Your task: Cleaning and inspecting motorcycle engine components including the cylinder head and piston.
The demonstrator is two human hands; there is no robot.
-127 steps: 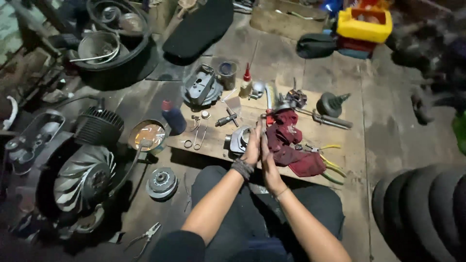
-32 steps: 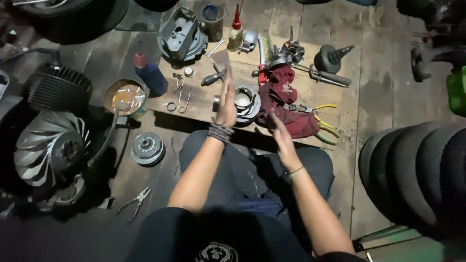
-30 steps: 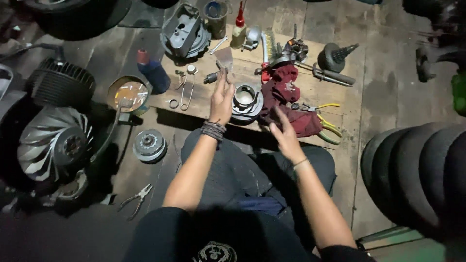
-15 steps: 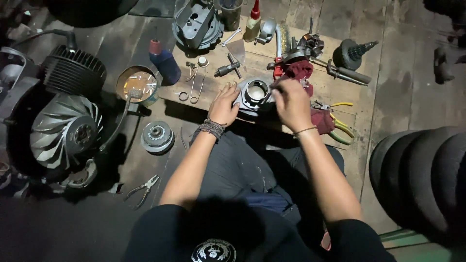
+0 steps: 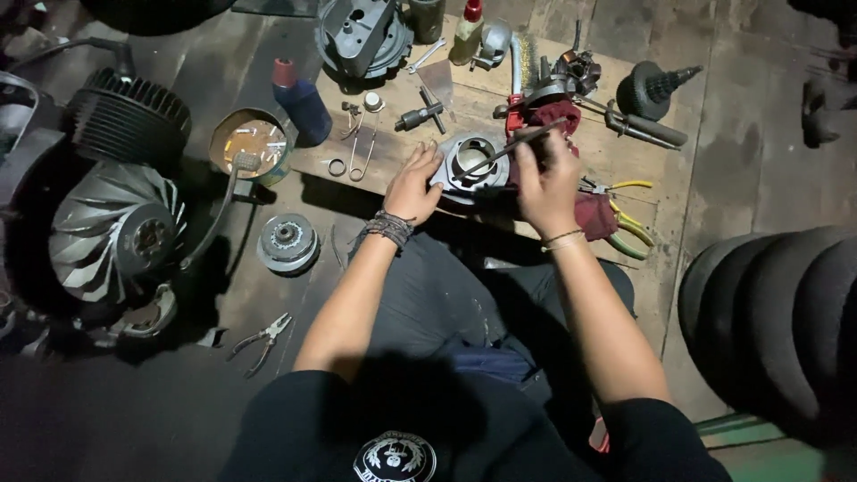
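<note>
Head view looks down on your two hands at a wooden board [image 5: 625, 170] on the floor, with a metal cylinder [image 5: 471, 161] lying on it near its front edge. Your left hand [image 5: 412, 186] rests curled against the cylinder's left side, fingers on its rim, steadying it. Your right hand [image 5: 546, 178] is closed around a thin dark rod [image 5: 509, 149], whose far end reaches into the cylinder's open bore.

Expect the cylinder to be heavy and rigid, cast metal with a flange around the bore. It probably won't slide easily, but an oily surface could make it slick. Hold it by the outer flange, as your left hand does, and keep fingers off the bore wall, which likely scratches easily. The rod looks light and stiff; grip it close to the hand end for control.

A red rag [image 5: 589, 210] lies just beside your right hand, touching the cylinder's right side. Yellow-handled pliers [image 5: 625, 214] sit beyond it.
</note>
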